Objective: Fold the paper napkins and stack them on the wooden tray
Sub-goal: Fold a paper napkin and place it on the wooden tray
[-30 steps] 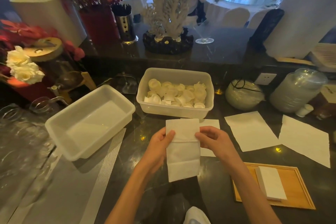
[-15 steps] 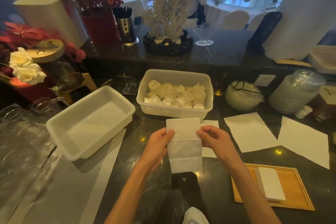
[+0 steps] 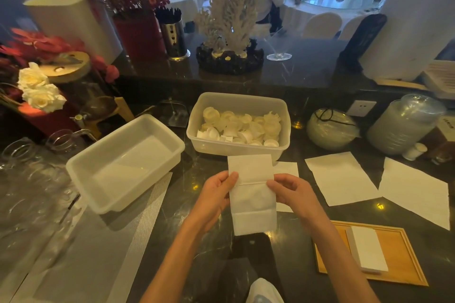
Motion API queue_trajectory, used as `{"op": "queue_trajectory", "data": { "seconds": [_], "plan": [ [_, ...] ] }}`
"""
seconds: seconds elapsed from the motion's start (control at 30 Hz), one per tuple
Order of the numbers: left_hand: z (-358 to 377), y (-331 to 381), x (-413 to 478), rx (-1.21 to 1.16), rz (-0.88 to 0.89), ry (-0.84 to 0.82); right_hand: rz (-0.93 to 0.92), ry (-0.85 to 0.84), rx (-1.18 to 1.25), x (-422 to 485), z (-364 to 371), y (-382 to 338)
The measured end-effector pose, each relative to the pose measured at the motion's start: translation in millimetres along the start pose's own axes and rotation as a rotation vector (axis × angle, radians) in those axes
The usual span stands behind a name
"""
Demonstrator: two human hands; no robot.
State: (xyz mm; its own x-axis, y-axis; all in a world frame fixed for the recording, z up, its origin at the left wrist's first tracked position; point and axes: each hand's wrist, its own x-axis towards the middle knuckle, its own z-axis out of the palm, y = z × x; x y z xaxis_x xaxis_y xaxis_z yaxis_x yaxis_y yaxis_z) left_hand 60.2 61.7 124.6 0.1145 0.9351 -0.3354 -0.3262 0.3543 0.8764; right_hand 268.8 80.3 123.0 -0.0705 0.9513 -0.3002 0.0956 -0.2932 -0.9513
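No writing can be read on anything in view. A paper napkin point(image 3: 251, 194), folded into a tall strip, is held above the dark table point(image 3: 211, 265) by both hands: the left hand point(image 3: 216, 194) pinches its left edge and the right hand point(image 3: 290, 192) its right edge, each grip closed on the paper. A folded stack point(image 3: 368, 248) lies on the wooden tray point(image 3: 403, 263), to the right; flat napkins point(image 3: 341, 177) are spread beyond it.
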Motion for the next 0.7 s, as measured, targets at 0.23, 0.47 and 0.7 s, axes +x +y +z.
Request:
{"op": "queue_trajectory", "data": {
  "seconds": [0.23, 0.47, 0.7],
  "plan": [
    [-3, 2, -1, 0.204, 0.002, -0.045, 0.062, 0.039, 0.043, -1, -2, -2],
    [-6, 8, -2, 0.289, 0.088, 0.025, -0.023, -0.037, 0.125, -4, -1, -5],
    [-4, 19, -4, 0.131, 0.072, -0.15, -0.138, -0.001, 0.166, 0, -5, -17]
  ]
}}
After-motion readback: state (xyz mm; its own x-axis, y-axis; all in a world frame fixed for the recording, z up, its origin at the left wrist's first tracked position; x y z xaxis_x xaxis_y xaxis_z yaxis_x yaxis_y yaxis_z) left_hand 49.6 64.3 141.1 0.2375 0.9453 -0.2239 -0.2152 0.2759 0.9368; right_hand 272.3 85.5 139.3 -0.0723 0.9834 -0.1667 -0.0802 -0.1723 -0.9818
